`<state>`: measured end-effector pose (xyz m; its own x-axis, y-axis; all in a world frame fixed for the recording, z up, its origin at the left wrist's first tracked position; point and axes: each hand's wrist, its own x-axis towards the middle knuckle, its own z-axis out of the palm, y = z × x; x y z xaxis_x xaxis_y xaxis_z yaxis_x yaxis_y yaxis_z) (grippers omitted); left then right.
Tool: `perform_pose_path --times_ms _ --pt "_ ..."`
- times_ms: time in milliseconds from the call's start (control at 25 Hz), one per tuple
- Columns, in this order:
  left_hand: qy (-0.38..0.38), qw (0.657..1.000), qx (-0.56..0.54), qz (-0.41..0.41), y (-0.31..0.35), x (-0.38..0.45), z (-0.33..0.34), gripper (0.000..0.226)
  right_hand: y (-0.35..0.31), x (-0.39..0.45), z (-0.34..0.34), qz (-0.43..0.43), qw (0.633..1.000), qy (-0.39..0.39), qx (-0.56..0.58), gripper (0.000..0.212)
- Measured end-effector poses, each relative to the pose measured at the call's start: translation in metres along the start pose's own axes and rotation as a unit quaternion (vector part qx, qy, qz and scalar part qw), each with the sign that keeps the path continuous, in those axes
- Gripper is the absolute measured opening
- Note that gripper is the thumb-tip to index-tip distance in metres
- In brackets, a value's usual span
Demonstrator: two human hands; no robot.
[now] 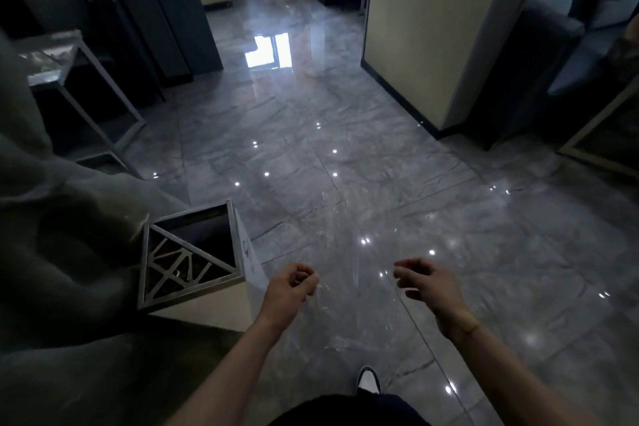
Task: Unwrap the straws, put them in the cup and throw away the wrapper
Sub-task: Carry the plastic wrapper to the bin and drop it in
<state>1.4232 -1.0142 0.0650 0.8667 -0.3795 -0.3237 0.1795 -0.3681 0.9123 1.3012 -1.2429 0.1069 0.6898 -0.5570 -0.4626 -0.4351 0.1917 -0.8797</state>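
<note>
We find open room over the glossy floor (345, 166) ahead of both hands. Our left hand (290, 285) hangs just beside the square bin (193, 252), whose top rim and white side wall block the way leftward. Right of our right hand (428, 282) nothing stands near; the pale pillar (425, 45) rises well ahead.

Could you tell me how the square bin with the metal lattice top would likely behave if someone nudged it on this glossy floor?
The bin looks boxy and flat-sided, so it would probably slide rather than roll. The polished floor suggests little friction. Its metal-framed top may make it somewhat top-heavy.
</note>
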Motion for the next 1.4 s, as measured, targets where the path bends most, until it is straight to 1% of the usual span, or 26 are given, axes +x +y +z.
perform_pose_path --times_ms 120,280,560,840,960,1080,1240,1400 --pt "0.012 1.000 -0.002 -0.006 0.027 0.029 0.020 0.008 -0.025 0.036 -0.018 -0.001 1.000 -0.019 -0.008 0.007" --pt "0.016 1.000 -0.001 -0.019 0.049 0.055 0.036 0.002 -0.043 0.076 -0.029 0.001 0.999 -0.039 -0.011 0.014" --pt "0.019 0.999 -0.011 -0.038 0.061 0.110 0.028 0.001 -0.063 0.143 -0.011 0.015 0.998 -0.057 -0.021 0.014" --pt "0.027 0.998 -0.037 -0.032 0.071 0.205 -0.016 0.006 -0.110 0.220 0.047 0.009 0.998 -0.054 -0.036 0.007" --pt "0.032 0.998 -0.044 -0.030 0.075 0.243 -0.047 0.008 -0.134 0.250 0.083 0.009 0.997 -0.061 -0.050 0.010" --pt "0.050 0.996 -0.059 -0.033 0.077 0.281 -0.079 0.013 -0.156 0.279 0.122 0.005 0.996 -0.073 -0.060 0.011" --pt "0.072 0.995 -0.063 -0.033 0.072 0.308 -0.109 0.014 -0.173 0.309 0.161 -0.005 0.992 -0.095 -0.084 0.010" --pt "0.119 0.988 -0.089 -0.045 0.067 0.332 -0.138 0.013 -0.196 0.342 0.204 -0.005 0.985 -0.137 -0.106 0.012"
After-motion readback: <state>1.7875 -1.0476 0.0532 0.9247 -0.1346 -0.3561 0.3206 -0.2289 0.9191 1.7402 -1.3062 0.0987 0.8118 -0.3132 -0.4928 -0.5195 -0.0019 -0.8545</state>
